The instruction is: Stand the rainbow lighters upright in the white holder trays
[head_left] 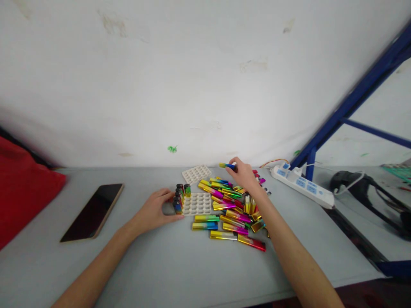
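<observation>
Several lighters [178, 199] with dark tops stand upright along the left side of a white holed tray [198, 204]. My left hand [157, 208] curves around that side, its thumb at the tray's near corner and its fingers by the standing lighters. Above the far edge of a loose pile, my right hand [241, 172] pinches a blue and yellow lighter [226, 165], held almost level. The pile of shiny lighters [236, 217] lies right of the tray, in yellow, magenta, green, blue and red. My right forearm covers part of it.
A second white holed tray [196, 174] lies near the wall. On the left are a phone [92, 212] and a red cloth-like thing [25, 188]. A power strip [303, 186], a blue metal frame [348, 105] and a black strapped object [369, 196] are at the right.
</observation>
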Action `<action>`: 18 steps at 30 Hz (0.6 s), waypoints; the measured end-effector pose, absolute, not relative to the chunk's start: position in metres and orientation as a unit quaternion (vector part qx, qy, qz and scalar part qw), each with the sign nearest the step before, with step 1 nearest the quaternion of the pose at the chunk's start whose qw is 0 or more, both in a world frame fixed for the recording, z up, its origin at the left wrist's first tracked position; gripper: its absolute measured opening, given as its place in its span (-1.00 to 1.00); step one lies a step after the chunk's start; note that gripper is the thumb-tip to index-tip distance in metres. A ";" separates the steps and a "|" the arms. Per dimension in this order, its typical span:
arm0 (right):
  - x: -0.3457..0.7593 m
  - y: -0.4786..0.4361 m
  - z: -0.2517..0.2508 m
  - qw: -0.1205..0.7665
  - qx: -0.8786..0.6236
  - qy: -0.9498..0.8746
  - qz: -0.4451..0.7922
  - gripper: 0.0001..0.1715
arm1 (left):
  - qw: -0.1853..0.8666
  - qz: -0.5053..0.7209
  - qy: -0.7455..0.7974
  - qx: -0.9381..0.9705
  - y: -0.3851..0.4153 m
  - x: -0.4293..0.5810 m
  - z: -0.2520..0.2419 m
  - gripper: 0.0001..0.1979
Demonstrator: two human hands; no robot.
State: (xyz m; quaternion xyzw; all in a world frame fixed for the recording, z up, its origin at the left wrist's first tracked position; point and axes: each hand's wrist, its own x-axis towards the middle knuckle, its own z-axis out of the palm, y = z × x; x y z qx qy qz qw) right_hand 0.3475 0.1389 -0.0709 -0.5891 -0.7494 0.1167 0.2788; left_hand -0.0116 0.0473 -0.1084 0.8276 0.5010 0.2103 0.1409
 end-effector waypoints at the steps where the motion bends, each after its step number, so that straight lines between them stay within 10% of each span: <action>1: 0.348 0.134 -0.069 0.333 -0.566 -0.739 0.149 -0.79 | 0.139 0.209 0.501 0.828 0.047 -0.011 -0.108 -0.43; 8: 0.306 0.087 -0.078 0.612 -0.378 -0.459 0.521 -0.47 | 0.133 0.214 0.506 0.825 0.047 -0.013 -0.109 -0.38; 18: 0.269 0.042 -0.081 0.522 -0.278 -0.417 0.690 -0.45 | 0.157 0.199 0.521 0.815 0.044 -0.009 -0.103 -0.40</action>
